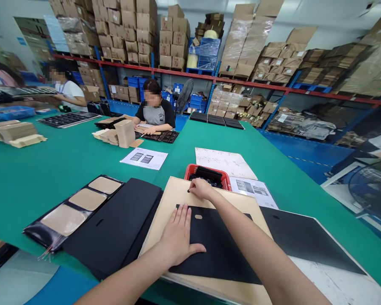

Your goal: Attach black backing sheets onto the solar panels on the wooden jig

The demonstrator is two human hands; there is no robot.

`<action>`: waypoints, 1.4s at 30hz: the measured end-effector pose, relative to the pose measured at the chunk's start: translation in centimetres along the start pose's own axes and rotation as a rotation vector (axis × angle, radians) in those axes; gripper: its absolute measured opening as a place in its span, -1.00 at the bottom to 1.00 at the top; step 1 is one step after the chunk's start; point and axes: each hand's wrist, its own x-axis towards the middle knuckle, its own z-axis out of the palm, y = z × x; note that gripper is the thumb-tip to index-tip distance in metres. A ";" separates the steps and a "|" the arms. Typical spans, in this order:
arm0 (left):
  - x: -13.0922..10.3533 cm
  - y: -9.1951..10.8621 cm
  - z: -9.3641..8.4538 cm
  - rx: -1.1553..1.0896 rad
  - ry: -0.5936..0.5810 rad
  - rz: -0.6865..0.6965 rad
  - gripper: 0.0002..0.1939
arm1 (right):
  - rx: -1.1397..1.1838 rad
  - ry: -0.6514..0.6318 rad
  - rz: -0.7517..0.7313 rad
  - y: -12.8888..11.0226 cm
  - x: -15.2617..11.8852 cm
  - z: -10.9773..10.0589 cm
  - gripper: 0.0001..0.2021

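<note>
My left hand (178,237) lies flat with its fingers stretched out, pressing the left part of a black sheet (222,250). The sheet has a small oval hole near its far edge and rests on a cream-coloured board (174,195). Beyond that far edge, over the board, my right hand (200,188) is closed in a pinch. A small black piece (188,191) shows at its fingertips; its exact kind is too small to make out. Just behind the right hand stands a red basket (227,183) holding black pieces.
Left of the board lie stacked black sheets (114,228) and a black panel with tan pads (65,219). Another black sheet (311,237) lies to the right. Printed sheets (145,158) and a white board (224,161) are farther back. A co-worker (155,110) sits across the green table (178,154).
</note>
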 end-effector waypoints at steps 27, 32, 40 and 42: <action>2.1 -1.9 -3.5 -0.502 0.364 0.065 -0.78 | 0.526 0.092 -0.120 -0.3 -10.6 -1.0 -0.92; 2.5 -0.9 -3.5 -0.593 0.365 0.084 -0.75 | 0.713 0.205 -0.064 0.4 -12.2 -1.4 -0.88; 2.8 -0.5 -4.0 -0.677 0.284 0.104 -0.72 | 0.888 0.065 -0.008 0.6 -13.0 -0.8 -0.87; 2.7 -0.7 -3.7 -0.682 0.278 0.095 -0.71 | 0.765 0.129 0.006 0.6 -13.1 -0.6 -0.88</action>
